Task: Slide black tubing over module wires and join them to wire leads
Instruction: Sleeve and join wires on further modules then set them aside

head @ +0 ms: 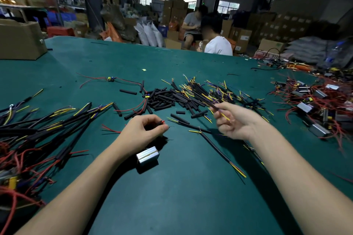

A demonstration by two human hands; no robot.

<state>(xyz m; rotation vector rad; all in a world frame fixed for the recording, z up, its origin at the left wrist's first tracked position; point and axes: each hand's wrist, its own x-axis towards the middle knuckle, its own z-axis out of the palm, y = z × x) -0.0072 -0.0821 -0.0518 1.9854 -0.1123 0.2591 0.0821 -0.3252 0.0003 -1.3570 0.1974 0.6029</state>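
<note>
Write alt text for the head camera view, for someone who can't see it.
A person's left hand pinches thin red wires from a silver module on a green table, while the right hand pinches a black wire lead with yellow tip. Loose black tubing pieces lie beyond the hands.

Take the silver module (147, 155) as the marker. Nearer the viewer than it, the green desk (181, 196) lies bare between the two forearms, a wide lane for a hand. Left of the module, a tangle of black and red wires (38, 139) blocks the way. Beyond it lies the heap of black tubing (166, 99) (loose pieces scattered round its edge). To the module's right, one long black lead (219, 149) crosses the cloth. Far right, a pile of modules (315, 105) with red wires crowds the desk's edge.
</note>
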